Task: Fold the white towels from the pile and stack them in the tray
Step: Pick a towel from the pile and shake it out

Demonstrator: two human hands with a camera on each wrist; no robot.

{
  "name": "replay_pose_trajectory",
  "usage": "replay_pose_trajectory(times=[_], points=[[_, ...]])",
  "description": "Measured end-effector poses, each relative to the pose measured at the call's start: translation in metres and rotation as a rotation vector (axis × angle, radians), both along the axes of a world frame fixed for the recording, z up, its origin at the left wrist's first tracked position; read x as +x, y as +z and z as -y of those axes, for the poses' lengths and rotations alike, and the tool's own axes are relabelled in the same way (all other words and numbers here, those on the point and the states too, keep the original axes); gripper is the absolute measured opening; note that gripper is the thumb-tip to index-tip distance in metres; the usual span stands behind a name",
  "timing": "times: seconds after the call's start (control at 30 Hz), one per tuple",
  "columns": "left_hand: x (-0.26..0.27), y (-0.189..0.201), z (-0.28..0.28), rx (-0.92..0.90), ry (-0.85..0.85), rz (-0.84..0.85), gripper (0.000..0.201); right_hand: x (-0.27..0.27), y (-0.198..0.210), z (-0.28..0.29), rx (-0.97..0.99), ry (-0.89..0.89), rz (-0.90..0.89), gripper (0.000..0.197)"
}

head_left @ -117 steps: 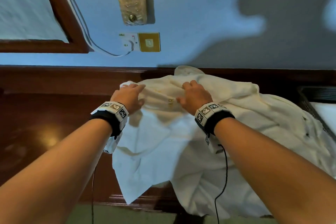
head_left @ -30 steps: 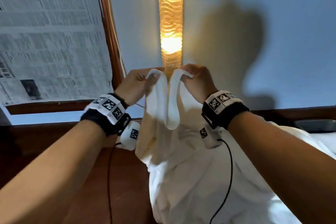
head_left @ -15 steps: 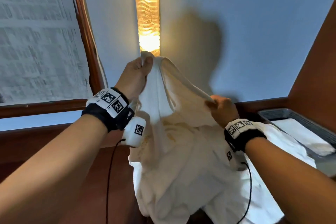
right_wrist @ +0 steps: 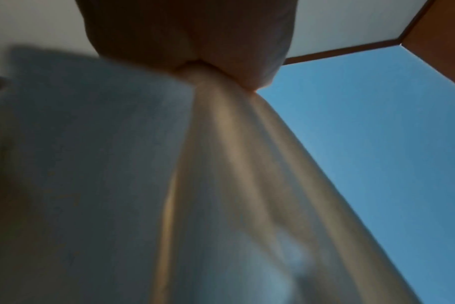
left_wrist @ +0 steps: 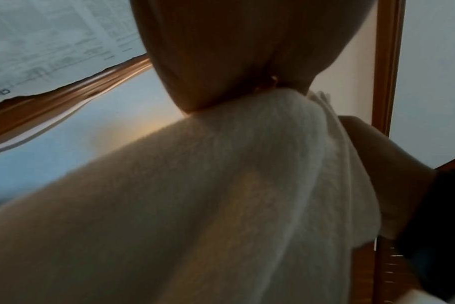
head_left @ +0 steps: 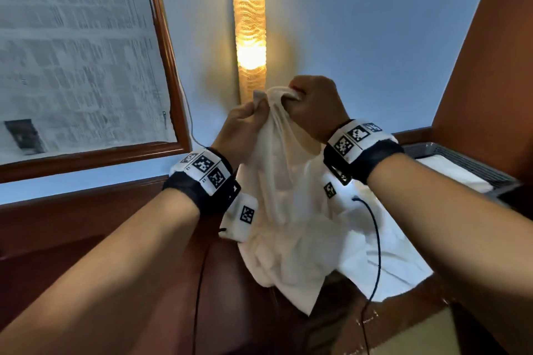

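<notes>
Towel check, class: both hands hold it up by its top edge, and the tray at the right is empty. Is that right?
Not quite. Both hands, left and right, do grip the towel, but the head view shows the tray already holds a folded white towel.

Head view looks forward over both forearms; each wrist view looks up, close under its fist, sharing the white towel (head_left: 288, 210).

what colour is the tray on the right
Grey, with a ribbed or slatted wall; the tray already holds white cloth. It shows best in the head view.
</notes>
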State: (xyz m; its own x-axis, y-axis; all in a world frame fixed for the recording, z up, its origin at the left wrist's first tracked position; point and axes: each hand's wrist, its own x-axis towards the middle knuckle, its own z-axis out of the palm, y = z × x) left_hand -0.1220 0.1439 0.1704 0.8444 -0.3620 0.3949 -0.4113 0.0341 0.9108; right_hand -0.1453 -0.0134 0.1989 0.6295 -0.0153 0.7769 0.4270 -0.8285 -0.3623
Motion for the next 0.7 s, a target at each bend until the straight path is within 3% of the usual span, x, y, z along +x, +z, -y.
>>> replay_pose_trajectory(times=[0.1,0.17,0.27,0.33,0.37,0.5,0.57,0.7], points=[[-0.018,-0.003,-0.024,0.031,0.017,0.066,0.036,-0.030,-0.002,-0.022,-0.079,-0.075,-0.042,0.046],[-0.024,0.003,-0.046,0.099,0.077,0.138,0.045,-0.049,-0.015,-0.031,-0.102,-0.141,-0.164,0.047],[-0.042,0.014,-0.070,0.261,0.109,0.279,0.061,-0.070,-0.048,-0.048,-0.130,-0.149,-0.276,0.029],[-0.057,0.017,-0.081,0.327,0.142,0.350,0.056,-0.078,-0.069,-0.055,-0.031,-0.130,-0.314,0.022],[-0.060,0.018,-0.090,0.313,0.170,0.345,0.053,-0.079,-0.081,-0.056,0.030,-0.114,-0.356,0.015],[-0.059,0.025,-0.140,0.203,0.289,0.243,0.048,-0.089,-0.154,-0.032,0.134,-0.215,-0.602,0.020],[-0.063,0.028,-0.159,0.188,0.285,0.180,0.046,-0.091,-0.180,-0.021,0.256,-0.242,-0.639,0.022],[-0.078,0.010,-0.162,0.172,0.236,0.074,0.041,-0.076,-0.161,-0.042,0.421,-0.148,-0.509,0.019]])
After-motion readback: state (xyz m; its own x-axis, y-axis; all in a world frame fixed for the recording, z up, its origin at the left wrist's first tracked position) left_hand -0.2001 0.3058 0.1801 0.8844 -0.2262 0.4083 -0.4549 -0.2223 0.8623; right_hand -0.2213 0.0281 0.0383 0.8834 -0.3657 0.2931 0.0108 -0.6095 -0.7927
